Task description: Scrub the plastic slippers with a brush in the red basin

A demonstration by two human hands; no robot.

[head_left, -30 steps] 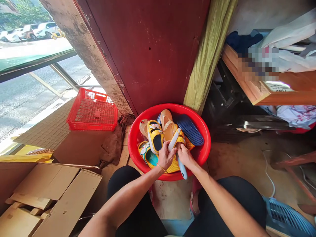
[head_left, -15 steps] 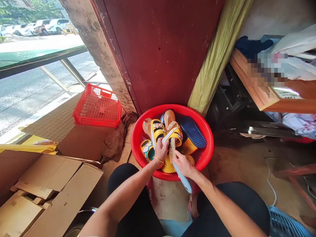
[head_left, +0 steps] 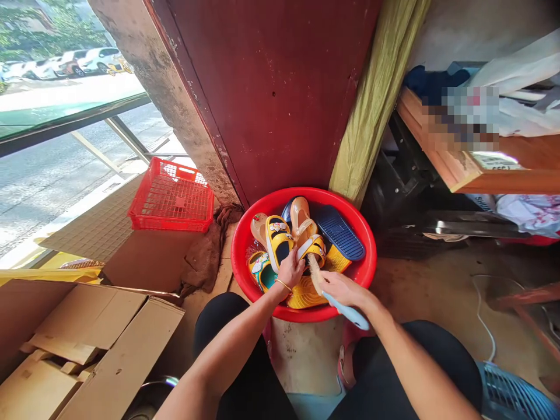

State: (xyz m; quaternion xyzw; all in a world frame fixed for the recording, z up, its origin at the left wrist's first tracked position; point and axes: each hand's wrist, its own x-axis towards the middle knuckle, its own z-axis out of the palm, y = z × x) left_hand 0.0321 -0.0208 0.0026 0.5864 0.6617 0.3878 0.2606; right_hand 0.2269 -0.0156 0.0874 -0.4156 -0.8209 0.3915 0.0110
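My left hand (head_left: 291, 272) grips a yellow sandal (head_left: 315, 247) with a white sole edge, tilted over the red basin (head_left: 372, 256). In my right hand (head_left: 343, 288) is a scrub brush (head_left: 350, 314) with a light blue handle. Its pale bristles touch the sandal near the strap opening. A second yellow sandal (head_left: 271, 240) rests just left of my left hand. Around them in the basin lie tan shoes (head_left: 300, 211), a navy slipper (head_left: 342, 232) sole up, a teal and yellow sandal (head_left: 261, 266) and yellow soles (head_left: 305, 295).
A red plastic crate (head_left: 172, 201) sits at the left beside a brown cloth (head_left: 203, 259). Open cardboard boxes (head_left: 87, 315) stand at lower left. Behind the basin is a dark red door (head_left: 271, 116); a wooden table (head_left: 468, 172) is at right, a blue basket (head_left: 511, 391) at lower right.
My right hand has moved right, and the brush handle has swung toward the right. My left hand keeps hold of the sandal. The whole view has shifted slightly.
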